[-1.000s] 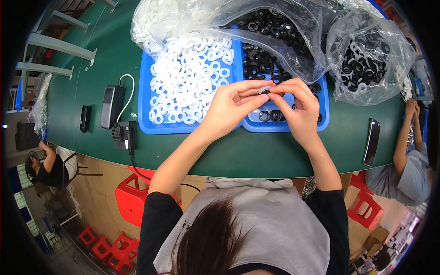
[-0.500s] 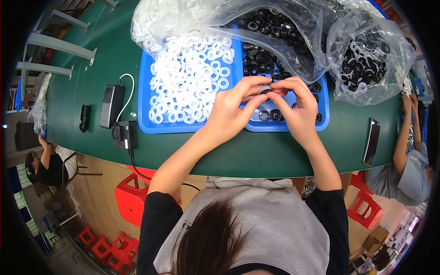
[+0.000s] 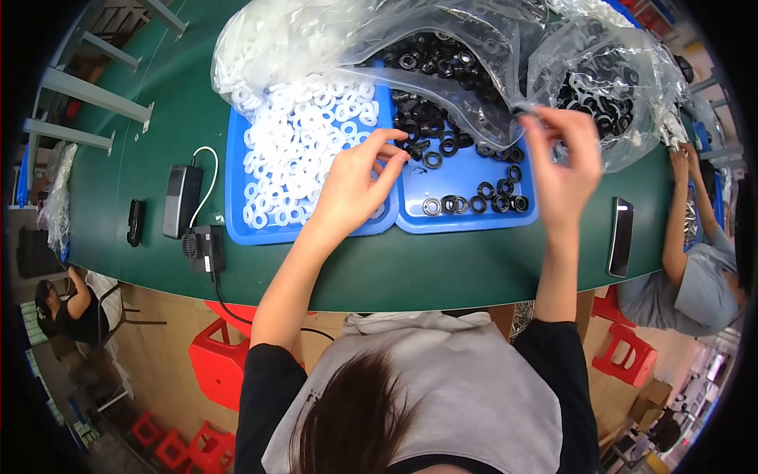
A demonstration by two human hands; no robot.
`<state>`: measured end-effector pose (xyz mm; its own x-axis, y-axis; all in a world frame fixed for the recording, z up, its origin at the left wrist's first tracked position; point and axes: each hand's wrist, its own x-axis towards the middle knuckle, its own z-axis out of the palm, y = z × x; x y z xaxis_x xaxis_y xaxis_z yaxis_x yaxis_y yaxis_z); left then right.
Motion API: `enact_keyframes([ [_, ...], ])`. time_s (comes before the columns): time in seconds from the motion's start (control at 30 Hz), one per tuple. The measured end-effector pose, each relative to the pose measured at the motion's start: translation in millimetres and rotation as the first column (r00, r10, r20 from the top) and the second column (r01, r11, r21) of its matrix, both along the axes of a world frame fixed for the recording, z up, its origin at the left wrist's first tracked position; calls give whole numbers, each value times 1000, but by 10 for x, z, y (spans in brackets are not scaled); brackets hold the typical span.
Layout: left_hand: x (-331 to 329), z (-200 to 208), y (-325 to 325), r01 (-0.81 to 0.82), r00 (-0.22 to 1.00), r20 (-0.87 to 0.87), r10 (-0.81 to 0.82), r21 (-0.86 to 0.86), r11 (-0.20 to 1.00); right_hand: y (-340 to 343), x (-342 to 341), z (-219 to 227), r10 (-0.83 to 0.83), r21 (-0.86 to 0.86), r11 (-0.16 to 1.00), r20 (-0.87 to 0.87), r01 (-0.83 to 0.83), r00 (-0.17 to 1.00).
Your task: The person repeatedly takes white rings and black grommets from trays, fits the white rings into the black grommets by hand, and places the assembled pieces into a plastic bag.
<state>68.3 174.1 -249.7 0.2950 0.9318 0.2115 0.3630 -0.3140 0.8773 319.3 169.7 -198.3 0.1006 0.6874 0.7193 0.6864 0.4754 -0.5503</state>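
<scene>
My left hand (image 3: pixel 353 183) reaches over the seam of two blue trays, thumb and forefinger apart. Its fingertips are at a black ring (image 3: pixel 416 149) on the edge of the black pile; I see no firm grip on it. My right hand (image 3: pixel 567 154), smeared by motion, is raised at the right end of the right tray (image 3: pixel 466 223). Between its thumb and fingers is a small black ring (image 3: pixel 521 109), partly hidden. White ring washers (image 3: pixel 288 170) fill the left tray (image 3: pixel 272 237). Several loose black rings (image 3: pixel 499 202) lie near the right tray's front.
A clear bag (image 3: pixel 545 67) of black rings with white washers stands at right; other clear plastic (image 3: pixel 296 39) drapes the trays. A phone (image 3: pixel 621 237) lies at right, a power bank (image 3: pixel 181 201) and cabled black box (image 3: pixel 204 249) at left. Another person (image 3: pixel 671 288) works at far right.
My hands were together over the right tray, holding a black ring. They have parted: the right moved right with a ring, the left moved left to the black pile. The view has shifted slightly.
</scene>
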Motion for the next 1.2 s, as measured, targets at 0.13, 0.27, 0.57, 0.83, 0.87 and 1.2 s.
enact_keyframes([
  [0.13,-40,26,15,-89,985,-143,95,48,995,30,394,339,-335,39,942,132,333,933],
  [0.27,-140,-11,63,-131,951,-258,168,154,979,20,490,332,-394,-66,904,252,422,884],
  [0.57,-250,-99,88,-127,834,-498,236,244,962,-127,-344,-356,401,-522,826,279,-213,872],
  [0.83,-280,-119,70,-116,825,-513,237,255,960,-93,-334,-669,360,-551,819,280,-158,890],
  [0.87,-279,-117,71,-114,817,-525,239,259,959,-89,-308,-666,357,-558,813,248,-169,900],
  [1.2,-287,-92,62,-96,812,-547,205,221,971,-19,-32,-494,248,-620,544,-526,-566,814],
])
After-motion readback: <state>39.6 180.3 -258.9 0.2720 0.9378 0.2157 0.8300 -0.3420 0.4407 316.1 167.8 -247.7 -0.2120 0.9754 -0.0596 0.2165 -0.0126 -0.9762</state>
